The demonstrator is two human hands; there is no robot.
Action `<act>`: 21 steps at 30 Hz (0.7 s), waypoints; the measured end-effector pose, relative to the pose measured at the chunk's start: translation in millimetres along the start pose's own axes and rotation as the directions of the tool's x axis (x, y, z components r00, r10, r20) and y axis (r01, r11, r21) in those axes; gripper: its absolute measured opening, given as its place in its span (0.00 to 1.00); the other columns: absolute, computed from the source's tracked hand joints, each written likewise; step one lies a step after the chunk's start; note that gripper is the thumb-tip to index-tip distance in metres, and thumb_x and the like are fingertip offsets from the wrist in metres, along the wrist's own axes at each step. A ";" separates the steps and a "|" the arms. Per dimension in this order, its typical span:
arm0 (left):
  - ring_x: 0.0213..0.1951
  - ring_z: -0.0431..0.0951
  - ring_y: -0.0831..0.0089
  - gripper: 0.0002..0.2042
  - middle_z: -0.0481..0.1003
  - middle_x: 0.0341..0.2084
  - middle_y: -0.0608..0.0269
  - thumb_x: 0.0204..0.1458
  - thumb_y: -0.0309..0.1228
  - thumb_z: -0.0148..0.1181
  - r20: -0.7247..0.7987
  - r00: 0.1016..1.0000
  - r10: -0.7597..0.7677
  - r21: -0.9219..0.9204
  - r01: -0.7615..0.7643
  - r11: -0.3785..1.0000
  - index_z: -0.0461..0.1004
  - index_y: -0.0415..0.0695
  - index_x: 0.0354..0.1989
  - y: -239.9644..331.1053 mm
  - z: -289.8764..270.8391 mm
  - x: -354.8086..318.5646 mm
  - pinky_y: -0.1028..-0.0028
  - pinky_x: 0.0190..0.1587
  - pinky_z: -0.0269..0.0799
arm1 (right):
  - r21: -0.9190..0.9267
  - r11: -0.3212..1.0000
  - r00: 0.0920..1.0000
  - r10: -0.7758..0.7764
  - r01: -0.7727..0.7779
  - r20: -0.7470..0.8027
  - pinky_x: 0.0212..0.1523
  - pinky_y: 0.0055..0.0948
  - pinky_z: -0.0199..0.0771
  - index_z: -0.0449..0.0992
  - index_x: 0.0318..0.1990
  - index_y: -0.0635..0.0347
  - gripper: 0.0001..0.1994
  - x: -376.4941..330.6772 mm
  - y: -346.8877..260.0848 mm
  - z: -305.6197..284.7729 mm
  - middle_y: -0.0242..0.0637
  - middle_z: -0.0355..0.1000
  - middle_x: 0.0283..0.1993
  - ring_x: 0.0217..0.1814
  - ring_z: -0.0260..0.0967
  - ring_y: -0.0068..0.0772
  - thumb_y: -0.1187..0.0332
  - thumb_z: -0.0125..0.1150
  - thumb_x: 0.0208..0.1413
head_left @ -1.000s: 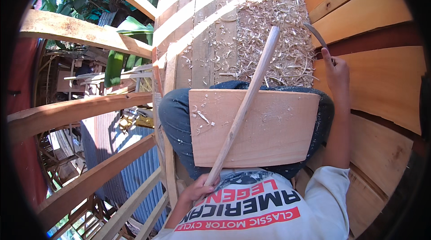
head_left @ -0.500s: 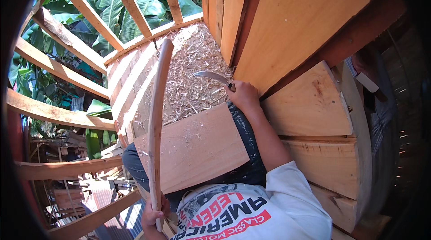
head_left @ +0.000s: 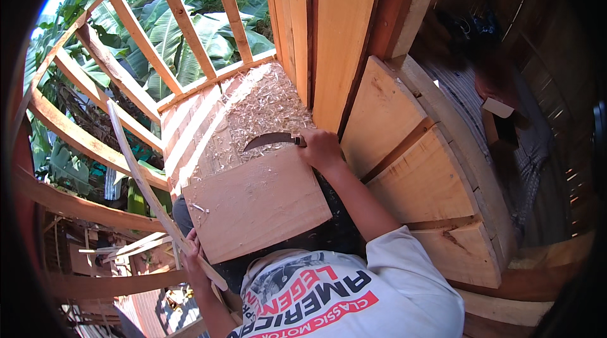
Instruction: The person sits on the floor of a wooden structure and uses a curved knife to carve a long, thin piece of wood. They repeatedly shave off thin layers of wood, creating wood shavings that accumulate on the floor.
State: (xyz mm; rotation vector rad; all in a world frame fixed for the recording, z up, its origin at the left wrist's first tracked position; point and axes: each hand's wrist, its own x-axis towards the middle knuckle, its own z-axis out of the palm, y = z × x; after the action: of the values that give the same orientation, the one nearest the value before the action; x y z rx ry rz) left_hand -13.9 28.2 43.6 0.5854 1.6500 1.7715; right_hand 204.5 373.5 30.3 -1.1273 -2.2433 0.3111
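Observation:
My right hand [head_left: 321,147] is closed round the handle of a curved knife [head_left: 270,141], its dark blade pointing left above the far edge of a board. That flat wooden board [head_left: 259,205] lies across my lap, with a few shavings on its left part. At the board's left side my left hand [head_left: 195,252] grips a long, slightly bent wooden stick [head_left: 144,181] near its lower end. The stick leans up and to the left, apart from the blade. Part of my left fingers is hidden behind the stick.
Curled wood shavings [head_left: 269,94] cover the plank floor ahead. A slatted wooden railing [head_left: 180,18] bounds the left and far sides, with banana leaves beyond. Wooden wall planks [head_left: 344,41] rise on the right, beside a low plank panel [head_left: 420,177].
The stick has swung from nearly upright over the board to a leftward lean beside it. My right hand and the knife have come lower and left, nearer the board. The view has turned rightward.

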 end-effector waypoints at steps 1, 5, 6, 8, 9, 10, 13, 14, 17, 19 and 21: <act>0.58 0.67 0.60 0.38 0.66 0.54 0.44 0.45 0.43 0.55 -0.006 0.999 0.041 -0.019 -0.041 0.999 0.57 0.26 0.59 3.2 1.3 -3.2 0.66 0.61 0.61 | 0.019 1.000 1.000 0.010 -0.010 -0.002 0.30 0.44 0.73 0.75 0.24 0.56 0.06 -9.3 -8.2 -2.5 0.42 0.72 0.23 0.28 0.73 0.48 0.65 0.61 0.45; 0.58 0.68 0.58 0.34 0.65 0.55 0.42 0.44 0.39 0.55 -0.063 0.994 0.087 -0.100 -0.093 0.991 0.59 0.25 0.56 18.0 3.4 -15.6 0.64 0.62 0.60 | 0.095 0.990 0.992 0.102 -0.108 0.069 0.26 0.41 0.69 0.75 0.24 0.61 0.12 -44.6 -37.4 -20.5 0.43 0.71 0.19 0.23 0.72 0.43 0.62 0.61 0.50; 0.59 0.67 0.57 0.35 0.64 0.56 0.41 0.43 0.38 0.54 -0.083 0.991 0.106 -0.099 -0.115 0.988 0.58 0.25 0.57 20.0 4.2 -16.5 0.64 0.63 0.60 | 0.105 0.981 0.984 0.150 -0.160 0.096 0.24 0.39 0.68 0.75 0.24 0.63 0.13 -47.5 -41.4 -33.4 0.43 0.71 0.18 0.20 0.71 0.40 0.61 0.61 0.52; 0.51 0.71 0.65 0.38 0.67 0.43 0.54 0.41 0.42 0.55 -0.149 0.986 0.074 -0.175 -0.100 0.979 0.58 0.27 0.58 9.9 -20.4 -23.8 0.70 0.57 0.66 | 0.294 0.927 0.971 0.207 -0.234 0.120 0.21 0.36 0.62 0.71 0.20 0.66 0.17 -43.9 -60.9 -55.7 0.39 0.65 0.13 0.15 0.62 0.30 0.62 0.63 0.51; 0.49 0.71 0.68 0.38 0.65 0.40 0.57 0.41 0.43 0.56 -0.141 0.988 0.062 -0.199 -0.090 0.976 0.57 0.27 0.58 15.2 -16.2 -27.0 0.72 0.57 0.66 | 0.375 0.882 0.958 0.252 -0.285 0.135 0.20 0.34 0.59 0.69 0.18 0.67 0.18 -42.5 -62.7 -58.6 0.37 0.61 0.11 0.13 0.57 0.25 0.62 0.63 0.51; 0.46 0.71 0.71 0.39 0.64 0.36 0.61 0.40 0.45 0.56 -0.127 0.991 0.049 -0.230 -0.078 0.970 0.57 0.27 0.59 20.7 -9.7 -29.1 0.74 0.57 0.66 | 0.494 0.829 0.963 0.255 -0.264 0.086 0.18 0.32 0.51 0.64 0.16 0.69 0.21 -44.4 -60.9 -59.3 0.31 0.53 0.09 0.15 0.47 0.18 0.64 0.64 0.51; 0.49 0.69 0.72 0.37 0.65 0.36 0.61 0.40 0.46 0.55 -0.132 0.989 0.061 -0.285 -0.097 0.954 0.59 0.30 0.56 28.2 -2.2 -35.1 0.73 0.61 0.60 | 0.471 0.846 0.965 0.257 -0.252 0.054 0.18 0.31 0.51 0.65 0.16 0.69 0.20 -47.2 -73.7 -83.3 0.30 0.52 0.10 0.15 0.48 0.17 0.64 0.64 0.51; 0.52 0.68 0.70 0.33 0.66 0.40 0.57 0.40 0.46 0.55 -0.134 0.989 0.067 -0.287 -0.103 0.952 0.63 0.33 0.52 31.0 1.6 -37.7 0.72 0.63 0.57 | 0.501 0.823 0.960 0.270 -0.269 0.071 0.18 0.30 0.48 0.63 0.16 0.67 0.21 -49.1 -73.6 -90.2 0.27 0.51 0.11 0.16 0.47 0.16 0.65 0.64 0.53; 0.56 0.66 0.62 0.23 0.64 0.50 0.48 0.41 0.46 0.55 -0.100 0.987 0.124 -0.350 -0.152 0.924 0.65 0.41 0.39 24.6 -6.1 -38.0 0.65 0.66 0.54 | 0.584 0.754 0.942 0.329 -0.302 0.062 0.18 0.28 0.47 0.61 0.15 0.65 0.21 -41.7 -69.5 -102.4 0.23 0.51 0.12 0.17 0.45 0.14 0.66 0.63 0.54; 0.62 0.62 0.55 0.18 0.61 0.56 0.43 0.41 0.44 0.57 -0.028 0.994 0.109 -0.360 -0.111 0.926 0.64 0.45 0.34 45.0 16.1 -35.9 0.61 0.67 0.51 | 0.533 0.784 0.940 0.334 -0.319 0.071 0.18 0.26 0.45 0.59 0.15 0.62 0.22 -35.2 -59.3 -100.5 0.21 0.50 0.13 0.17 0.44 0.13 0.66 0.62 0.55; 0.62 0.62 0.53 0.18 0.61 0.56 0.42 0.41 0.41 0.60 0.014 0.996 0.091 -0.254 -0.084 0.964 0.63 0.45 0.35 43.8 21.2 -28.1 0.58 0.67 0.51 | 0.464 0.838 0.949 0.313 -0.287 0.022 0.18 0.26 0.44 0.59 0.15 0.61 0.22 -28.1 -42.5 -90.7 0.20 0.50 0.13 0.18 0.43 0.13 0.66 0.62 0.55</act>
State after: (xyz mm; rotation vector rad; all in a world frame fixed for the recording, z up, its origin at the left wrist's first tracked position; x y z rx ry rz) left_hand 14.0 22.8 92.1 0.5671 1.3699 1.9918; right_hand 245.1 320.1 109.8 -1.1957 -1.7948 0.8849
